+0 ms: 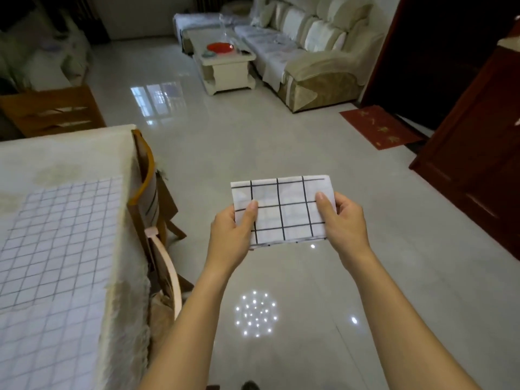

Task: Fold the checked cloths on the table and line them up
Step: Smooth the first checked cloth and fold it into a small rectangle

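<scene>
In the head view, my left grip (pixel 230 235) and right grip (pixel 346 220) each pinch one side of the folded checked cloth (pixel 284 212), up over the floor (pixel 281 142), right of the table (pixel 70 153). Folding looks done to me. Next it must go down flat on the table, in line.

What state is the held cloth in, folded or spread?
Folded. The cloth is a small, neat rectangle only a few checks wide, pinched at its sides by the left hand and right hand.
</scene>
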`<state>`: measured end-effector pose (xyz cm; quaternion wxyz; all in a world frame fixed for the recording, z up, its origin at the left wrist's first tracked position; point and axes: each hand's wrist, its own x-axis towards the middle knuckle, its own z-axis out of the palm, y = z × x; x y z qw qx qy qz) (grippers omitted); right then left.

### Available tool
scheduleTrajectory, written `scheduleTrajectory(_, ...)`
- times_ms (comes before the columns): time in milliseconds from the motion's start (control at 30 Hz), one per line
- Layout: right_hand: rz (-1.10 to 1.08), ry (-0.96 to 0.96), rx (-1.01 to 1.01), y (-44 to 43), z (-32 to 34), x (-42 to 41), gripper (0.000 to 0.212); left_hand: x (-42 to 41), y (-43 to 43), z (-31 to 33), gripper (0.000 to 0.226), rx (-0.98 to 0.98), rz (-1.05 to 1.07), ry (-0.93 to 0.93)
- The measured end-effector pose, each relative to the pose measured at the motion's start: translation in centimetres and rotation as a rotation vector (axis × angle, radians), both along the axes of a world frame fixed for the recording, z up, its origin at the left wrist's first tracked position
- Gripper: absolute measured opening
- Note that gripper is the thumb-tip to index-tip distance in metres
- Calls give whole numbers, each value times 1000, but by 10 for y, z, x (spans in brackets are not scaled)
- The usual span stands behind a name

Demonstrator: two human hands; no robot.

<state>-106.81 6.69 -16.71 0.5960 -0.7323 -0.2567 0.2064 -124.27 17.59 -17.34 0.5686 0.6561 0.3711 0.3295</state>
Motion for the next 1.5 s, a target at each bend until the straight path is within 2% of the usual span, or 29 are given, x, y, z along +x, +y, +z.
scheduleTrajectory(167, 129, 54, 3, 65, -8, 37, 29, 29, 43, 2, 22, -55, 114, -23)
scheduleTrajectory(400, 405, 269, 26, 174, -19, 109, 22, 80, 116, 2, 25, 78, 280, 87)
scheduleTrajectory(467, 475, 270, -11, 206, -13, 129, 22, 98, 134, 11, 27, 85, 332, 124)
scheduleTrajectory(600, 591, 219, 11, 255, 8, 163, 22, 127, 165, 34, 15, 113, 393, 95)
scheduleTrajectory(733, 695, 207, 5, 297, 8, 186, 22, 147, 194, 36, 15, 117, 469, 75)
scheduleTrajectory(900, 723, 221, -25, 349, -9, 188, 19, 153, 235, 24, 15, 128, 510, 111)
scheduleTrajectory(1033, 753, 152, -70, 407, -13, 197, 19, 158, 285, 12, 16, 100, 554, 79)
scheduleTrajectory(1167, 738, 105, -79, 473, -11, 210, 18, 172, 361, -9, 16, 69, 573, 31)
scheduleTrajectory(1400, 604, 66, -74, 605, 12, 231, 14, 197, 516, 0, 20, 7, 427, -3)
scheduleTrajectory(1500, 565, 83, -49, 653, 5, 217, 12, 192, 565, -5, 16, -5, 434, -9)
